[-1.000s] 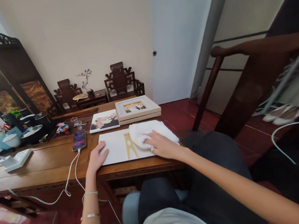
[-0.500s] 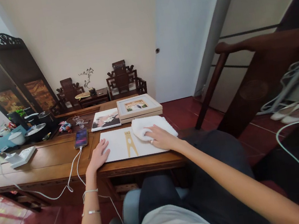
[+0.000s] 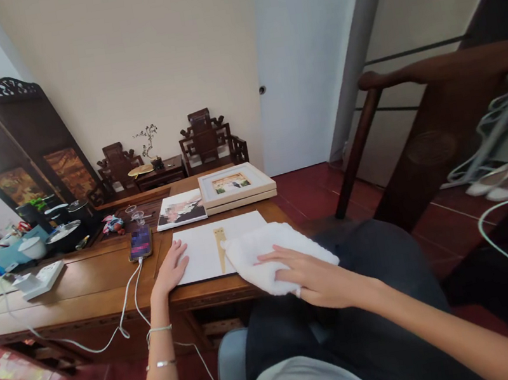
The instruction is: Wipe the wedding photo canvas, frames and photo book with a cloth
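white panel and white cloth, two hands, wooden table

step in hand, as judged: cloth worked over panel, one hand steadying, the other guiding. a next pass would call for a firm left palm and a flat, light drag, with the loose front of the cloth kept from catching the table edge.

entries, left to right:

– power strip [image 3: 45,279], white, on the wooden table [image 3: 102,296]; plug attached.
– smartphone [image 3: 139,243], screen lit, charging cable [image 3: 128,293] at its near end.
– left hand [image 3: 170,270]: palm down on the left edge of the white panel; fingers extended, modestly spread, nothing grasped.
– photo panel [image 3: 182,209], unframed, flat, behind the white panel; part blurred.
– white panel [image 3: 199,253], flat at the table's near edge, dark lower rim; its right front portion under cloth.
– gold figure [image 3: 219,240], upright on the panel, lower right side covered; printed or loose, cannot tell.
– framed photograph [image 3: 237,183], pale surround, beside the photo panel.
– white cloth [image 3: 254,251], fluffy, over the panel's right side, reaching past the near table edge.
– right hand [image 3: 313,274], ringed: fingers over the cloth, slightly apart, a fold gathered beneath them; cloth held loosely, underside of the grip hidden.
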Tool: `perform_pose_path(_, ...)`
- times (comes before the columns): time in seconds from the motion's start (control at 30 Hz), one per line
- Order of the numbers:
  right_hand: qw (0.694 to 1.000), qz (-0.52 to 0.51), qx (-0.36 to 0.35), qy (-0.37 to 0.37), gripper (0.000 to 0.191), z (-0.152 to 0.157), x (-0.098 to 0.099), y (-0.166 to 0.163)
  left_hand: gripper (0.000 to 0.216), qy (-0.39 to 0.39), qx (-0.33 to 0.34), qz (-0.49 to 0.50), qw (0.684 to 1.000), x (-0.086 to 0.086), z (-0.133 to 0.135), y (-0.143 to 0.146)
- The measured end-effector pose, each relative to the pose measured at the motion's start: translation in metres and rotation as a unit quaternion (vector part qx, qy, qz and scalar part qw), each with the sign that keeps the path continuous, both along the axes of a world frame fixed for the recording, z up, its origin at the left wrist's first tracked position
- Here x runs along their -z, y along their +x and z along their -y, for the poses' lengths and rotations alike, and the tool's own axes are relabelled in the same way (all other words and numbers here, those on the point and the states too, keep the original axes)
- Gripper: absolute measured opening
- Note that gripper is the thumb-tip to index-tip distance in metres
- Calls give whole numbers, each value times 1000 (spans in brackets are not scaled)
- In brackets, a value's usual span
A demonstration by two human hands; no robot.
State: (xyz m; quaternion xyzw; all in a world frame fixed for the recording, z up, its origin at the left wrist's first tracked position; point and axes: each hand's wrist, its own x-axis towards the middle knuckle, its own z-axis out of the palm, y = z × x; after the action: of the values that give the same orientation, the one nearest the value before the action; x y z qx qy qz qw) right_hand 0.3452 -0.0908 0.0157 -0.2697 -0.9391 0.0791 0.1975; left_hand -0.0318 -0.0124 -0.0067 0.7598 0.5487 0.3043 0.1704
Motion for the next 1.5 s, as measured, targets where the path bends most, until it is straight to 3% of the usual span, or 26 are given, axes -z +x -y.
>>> perform_pose_path(0.07,1000,9,-5,-10,40,-2,-5,-1,58,-4,12,-3,1000,0,-1,-1)
perform_pose_path(0.17,999,10,35,-12,46,-33,-9,-18,57,-11,9,-2,1000,1,-3,-2)
perform_pose_path(0.3,992,8,123,-16,49,-89,-15,-60,59,-18,-3,-3,1000,1,-4,-3)
perform_pose_path(0.4,984,5,175,-22,48,-110,-20,-97,60,-22,-4,-8,1000,0,-4,-3)
perform_pose_path(0.47,984,8,179,-21,46,-107,-21,-117,60,-36,-3,-13,999,-1,-5,-3)
perform_pose_path(0.57,994,31,109,2,44,-81,-19,-133,59,-50,-4,-17,999,1,-8,-4)
perform_pose_path(0.7,998,49,-36,32,41,-39,-14,-123,51,-26,15,-15,999,4,-12,-5)
perform_pose_path(0.8,996,37,-77,24,39,-33,-12,-105,51,-14,24,-14,1000,7,-13,-6)
perform_pose_path(0.93,999,26,-18,5,41,-67,-14,-99,53,-12,13,-18,1000,9,-13,-7)
perform_pose_path(1.1,992,69,106,11,45,-118,-23,-137,53,-11,-10,15,1000,7,-11,-4)
perform_pose_path(1.23,987,71,141,18,44,-116,-24,-170,56,-16,-56,52,997,1,-7,0)
perform_pose_path(1.33,994,80,66,41,42,-85,-22,-170,58,-5,-62,71,996,-2,-4,2)
perform_pose_path(1.43,993,87,-52,64,38,-49,-23,-147,59,-7,-54,87,995,-3,-1,4)
perform_pose_path(1.5,991,84,-85,53,37,-35,-25,-125,60,-22,-55,78,995,-2,-1,5)
